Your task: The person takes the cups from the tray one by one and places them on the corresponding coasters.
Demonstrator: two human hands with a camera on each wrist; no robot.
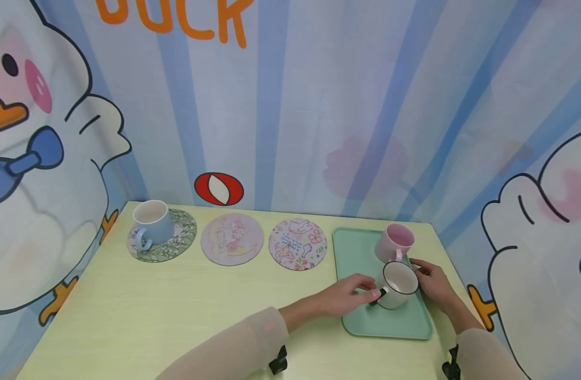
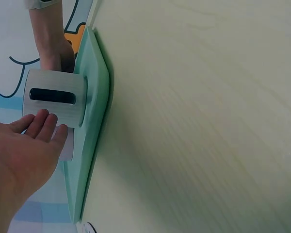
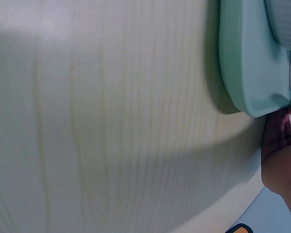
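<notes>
A white mug (image 1: 399, 287) with a dark rim and black handle (image 2: 52, 95) stands upright on a green tray (image 1: 362, 319). Close by the handle is my left hand (image 1: 349, 296), fingers loosely bent; in the left wrist view the palm shows and the fingertips lie just beside the mug. My right hand (image 1: 433, 285) pinches the tray's right edge, thumb above and fingers beneath in the right wrist view. Behind the white mug, a pink mug (image 1: 394, 243) sits on the same tray, its handle facing the white mug.
Left of the tray lie a floral white coaster (image 1: 297, 244) and a pink coaster (image 1: 232, 239). Farther left, a light blue mug (image 1: 155, 224) stands on a green patterned coaster (image 1: 183, 237). A printed curtain (image 1: 295, 105) hangs behind the pale table (image 1: 176, 306).
</notes>
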